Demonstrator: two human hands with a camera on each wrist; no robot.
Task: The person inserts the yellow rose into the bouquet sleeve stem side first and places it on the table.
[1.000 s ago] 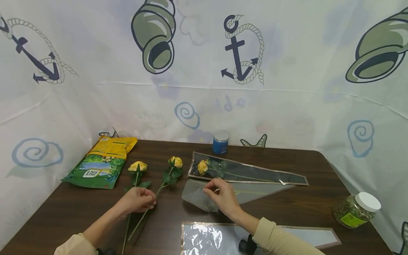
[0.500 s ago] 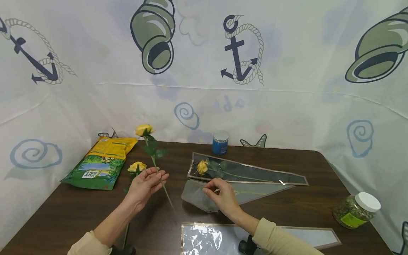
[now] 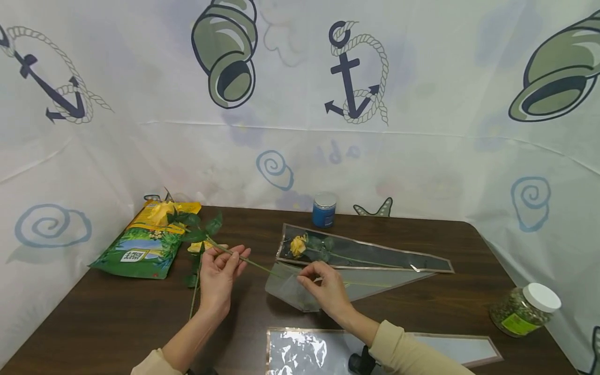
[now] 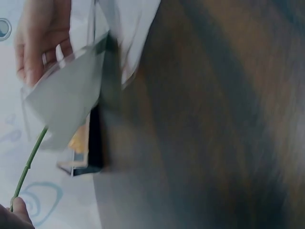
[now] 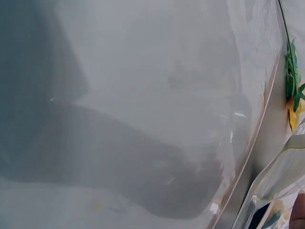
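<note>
My left hand (image 3: 220,278) pinches the green stem of a yellow rose (image 3: 161,213), its bloom pointing left over the bag. In the left wrist view the bare stem (image 4: 29,164) slants up, its tip overlapping a translucent whitish flower sleeve (image 4: 71,95). My right hand (image 3: 328,289) pinches the upper edge of that sleeve, whose wide mouth stands lifted on the left. Behind it lies a dark-backed sleeve (image 3: 398,261) with a yellow rose (image 3: 298,246) inside. Another yellow rose (image 3: 196,249) lies beyond my left hand, partly hidden by it.
A green and yellow bag (image 3: 145,245) lies at the back left. A blue jar (image 3: 324,211) stands at the table's back edge. To the right rests a white-lidded jar (image 3: 520,312). A clear flat sleeve (image 3: 300,354) lies in front, under my right forearm.
My left hand has lifted one rose off the table and turned it, swinging the bloom left and the stem end right to the sleeve. The right hand has stayed almost still.
</note>
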